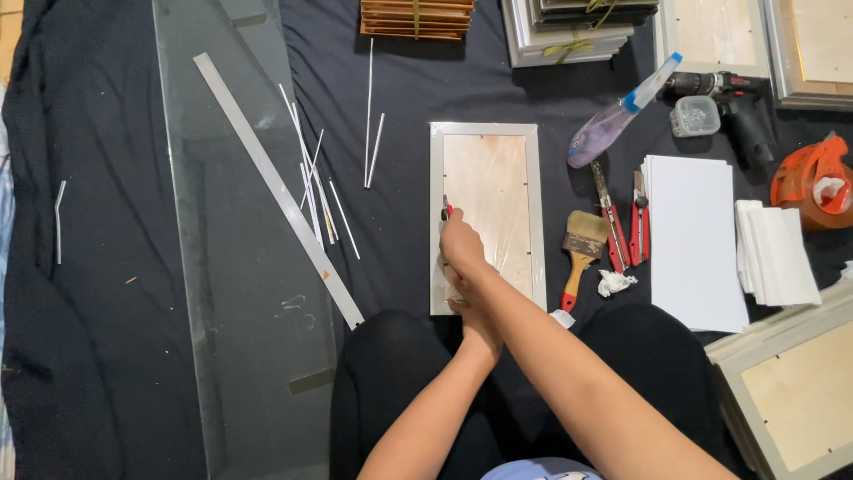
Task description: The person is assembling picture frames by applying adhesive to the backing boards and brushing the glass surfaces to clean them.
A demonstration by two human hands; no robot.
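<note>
A silver picture frame (538,213) lies face down on black cloth, its pale wooden backing board (493,191) facing up. My right hand (462,249) reaches across to the frame's left rail and is closed on a small red-handled tool (446,210), whose tip sits at the rail's inner edge. My left hand (480,333) lies under my right forearm at the frame's near edge, holding the frame down. Its fingers are mostly hidden.
A large glass sheet (231,267) with a long metal ruler (275,187) and thin white strips (311,178) lies left. To the right are a spray bottle (613,120), brush (582,249), red pliers (609,222), white boards (693,240), drill (737,98) and orange tape dispenser (813,178). Another frame (791,391) lies lower right.
</note>
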